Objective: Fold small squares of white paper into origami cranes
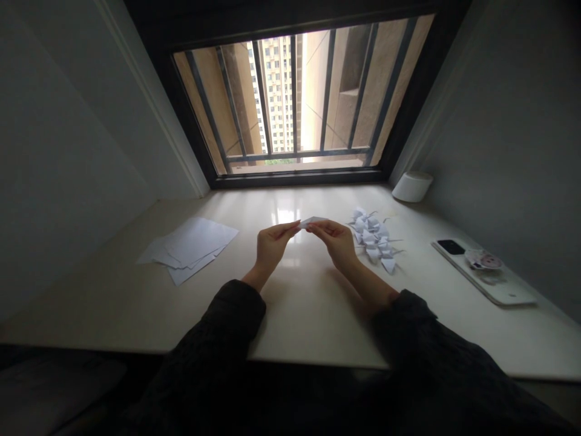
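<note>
Left hand (pixel 272 245) and right hand (pixel 338 242), almost meeting, pinch a folded white paper piece (pixel 313 221) between fingertips and thumbs. Its long axis lies roughly crosswise, held above the middle of the table (pixel 308 315), just left of a heap of paper cranes (pixel 372 239).

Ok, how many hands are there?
2. The left hand and the right hand are both in the middle of the view, held up over the table, pinching a folded paper between them. No other hands show.
</note>
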A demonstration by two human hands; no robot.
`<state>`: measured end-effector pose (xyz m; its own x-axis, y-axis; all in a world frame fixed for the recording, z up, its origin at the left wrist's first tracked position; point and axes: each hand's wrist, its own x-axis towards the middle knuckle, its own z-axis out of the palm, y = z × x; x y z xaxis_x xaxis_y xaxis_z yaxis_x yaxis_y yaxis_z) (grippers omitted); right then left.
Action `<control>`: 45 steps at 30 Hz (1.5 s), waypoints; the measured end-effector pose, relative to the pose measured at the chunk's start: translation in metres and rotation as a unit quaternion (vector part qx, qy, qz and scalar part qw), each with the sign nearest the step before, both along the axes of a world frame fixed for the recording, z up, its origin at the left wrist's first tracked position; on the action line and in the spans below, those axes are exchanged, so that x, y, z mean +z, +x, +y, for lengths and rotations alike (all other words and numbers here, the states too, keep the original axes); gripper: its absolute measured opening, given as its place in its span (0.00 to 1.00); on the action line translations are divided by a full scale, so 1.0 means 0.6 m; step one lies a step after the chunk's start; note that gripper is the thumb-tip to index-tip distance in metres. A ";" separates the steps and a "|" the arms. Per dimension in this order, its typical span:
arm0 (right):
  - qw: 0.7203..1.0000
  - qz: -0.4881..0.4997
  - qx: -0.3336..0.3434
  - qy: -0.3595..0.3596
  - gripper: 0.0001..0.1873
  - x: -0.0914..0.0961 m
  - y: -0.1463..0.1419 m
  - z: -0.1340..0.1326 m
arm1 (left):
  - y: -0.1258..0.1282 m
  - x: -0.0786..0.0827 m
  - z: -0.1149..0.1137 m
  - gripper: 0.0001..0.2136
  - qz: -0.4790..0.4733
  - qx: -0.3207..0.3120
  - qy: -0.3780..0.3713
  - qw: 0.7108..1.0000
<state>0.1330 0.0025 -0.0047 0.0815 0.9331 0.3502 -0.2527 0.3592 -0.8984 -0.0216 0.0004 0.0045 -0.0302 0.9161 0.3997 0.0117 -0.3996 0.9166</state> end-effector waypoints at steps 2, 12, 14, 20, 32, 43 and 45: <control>1.000 0.002 -0.001 -0.003 0.09 0.001 -0.001 -0.001 | 0.000 -0.001 0.001 0.13 -0.004 -0.003 -0.007 1.000; 1.000 0.010 0.002 0.003 0.08 0.000 -0.001 0.001 | 0.003 0.000 0.001 0.14 -0.022 -0.005 -0.028 0.999; 1.000 0.013 0.001 0.006 0.08 0.000 -0.002 0.000 | 0.002 -0.001 0.002 0.13 -0.022 -0.009 -0.026 0.999; 1.000 0.020 -0.013 0.007 0.08 0.000 -0.004 -0.002 | 0.002 -0.009 0.004 0.13 -0.018 0.000 -0.014 1.000; 0.999 0.009 -0.032 0.003 0.09 0.005 -0.004 -0.006 | 0.005 -0.009 0.001 0.12 -0.018 -0.003 -0.001 1.000; 0.999 -0.013 -0.032 0.024 0.09 0.000 0.002 0.000 | 0.007 -0.002 -0.003 0.14 -0.046 -0.027 -0.019 0.998; 0.999 0.001 -0.028 0.019 0.09 0.000 0.001 0.000 | 0.009 0.000 -0.004 0.14 -0.050 -0.025 -0.023 0.998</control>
